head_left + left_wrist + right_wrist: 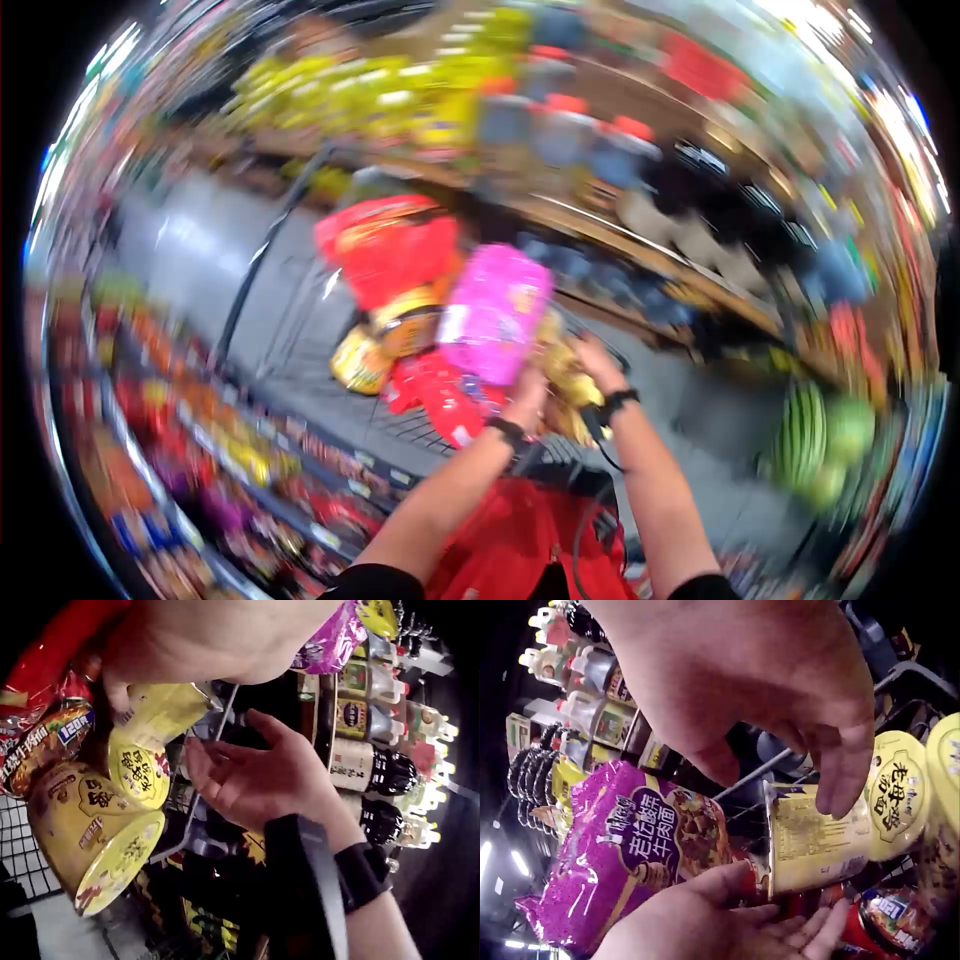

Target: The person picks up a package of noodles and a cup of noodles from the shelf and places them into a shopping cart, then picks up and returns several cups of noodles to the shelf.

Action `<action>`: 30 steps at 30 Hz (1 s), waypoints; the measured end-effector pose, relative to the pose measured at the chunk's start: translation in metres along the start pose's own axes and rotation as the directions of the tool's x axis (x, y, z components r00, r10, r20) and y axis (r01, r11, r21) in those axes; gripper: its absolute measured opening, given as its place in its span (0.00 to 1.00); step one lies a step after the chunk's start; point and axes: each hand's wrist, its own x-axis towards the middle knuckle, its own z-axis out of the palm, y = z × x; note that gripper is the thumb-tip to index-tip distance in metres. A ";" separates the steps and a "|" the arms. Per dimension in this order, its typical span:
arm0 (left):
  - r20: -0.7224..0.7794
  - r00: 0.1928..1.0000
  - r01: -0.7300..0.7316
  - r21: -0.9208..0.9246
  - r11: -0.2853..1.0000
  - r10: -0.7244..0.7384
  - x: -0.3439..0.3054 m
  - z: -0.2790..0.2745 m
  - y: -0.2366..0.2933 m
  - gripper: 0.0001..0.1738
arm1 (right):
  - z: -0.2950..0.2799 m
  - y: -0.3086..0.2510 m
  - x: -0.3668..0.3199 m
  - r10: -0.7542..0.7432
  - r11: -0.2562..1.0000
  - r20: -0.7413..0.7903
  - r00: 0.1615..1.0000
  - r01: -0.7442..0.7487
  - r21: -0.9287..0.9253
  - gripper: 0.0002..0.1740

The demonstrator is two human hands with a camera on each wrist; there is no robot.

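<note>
In the head view both hands are over a wire shopping cart filled with noodle packs. My left hand point(527, 400) is beside a purple noodle multipack point(495, 310); its fingers point(821, 930) stretch along the lower side of a yellow noodle tub point(810, 844). Its fingertip meets the yellow packaging in the left wrist view. My right hand point(600, 365) is at the tub's other side, with loosely bent fingers point(836, 780) overlapping it in the right wrist view. In the left wrist view, another yellow tub point(97, 832) lies tilted beside a red noodle pack point(56, 739).
A large red bag point(385, 245) lies farther forward in the cart point(265, 245). Shelves with bottles point(560, 130) run ahead and right, and packaged goods point(260, 460) line the left. Watermelons point(805, 430) are at the right. The head view is blurred.
</note>
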 end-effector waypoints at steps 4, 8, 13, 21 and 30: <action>0.161 0.987 0.023 -0.318 0.948 0.030 0.012 -0.023 -0.019 0.21 | -0.005 -0.010 0.031 0.121 0.985 0.350 0.929 -0.155 0.070 0.26; 0.033 0.985 -0.161 -0.211 0.964 0.171 0.047 0.000 -0.051 0.20 | -0.006 0.001 0.054 0.183 0.983 0.267 0.946 -0.185 -0.019 0.32; -0.406 0.896 -0.085 0.242 0.966 0.180 0.104 0.033 -0.099 0.22 | 0.009 0.008 0.078 0.232 0.970 0.380 0.895 -0.242 -0.023 0.22; -0.484 0.750 -0.365 0.267 0.892 0.451 0.003 0.052 -0.007 0.34 | -0.056 -0.035 0.042 0.237 0.970 0.466 0.853 -0.183 -0.159 0.23; -0.332 0.725 -0.616 0.082 0.784 0.604 -0.065 0.104 0.025 0.45 | -0.104 -0.089 -0.030 0.000 0.997 0.548 0.837 -0.042 0.065 0.27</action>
